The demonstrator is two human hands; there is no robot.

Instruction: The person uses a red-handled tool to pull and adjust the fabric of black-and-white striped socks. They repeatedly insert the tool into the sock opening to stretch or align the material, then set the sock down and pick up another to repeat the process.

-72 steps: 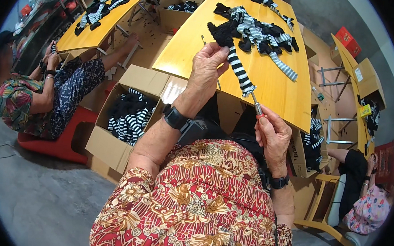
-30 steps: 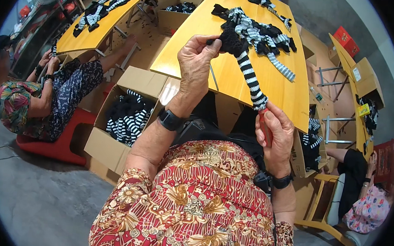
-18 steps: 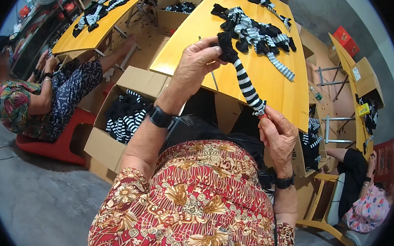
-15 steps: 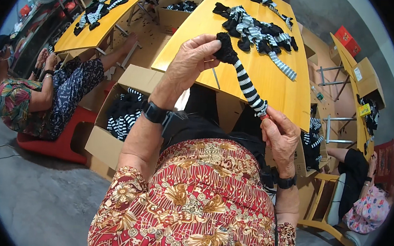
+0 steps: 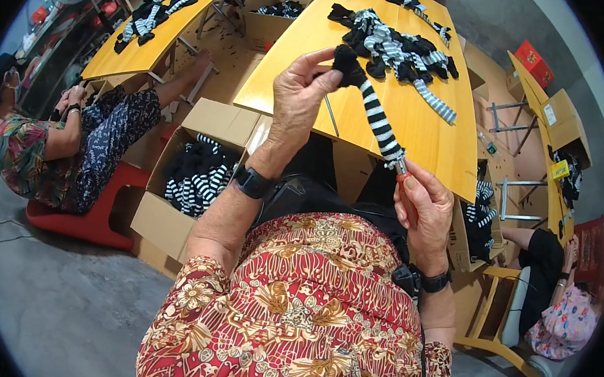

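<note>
Bare table edge [image 5: 461, 193] behind striped knit [image 5: 378, 120]

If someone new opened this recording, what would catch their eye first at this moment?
Probably the black-and-white striped knit piece at upper centre, its black end pinched by the left hand and its striped end at the red-handled tool in the right hand. Then the red-and-gold patterned shirt filling the lower middle, and the heap of knit pieces on the yellow table beyond the hands.
</note>
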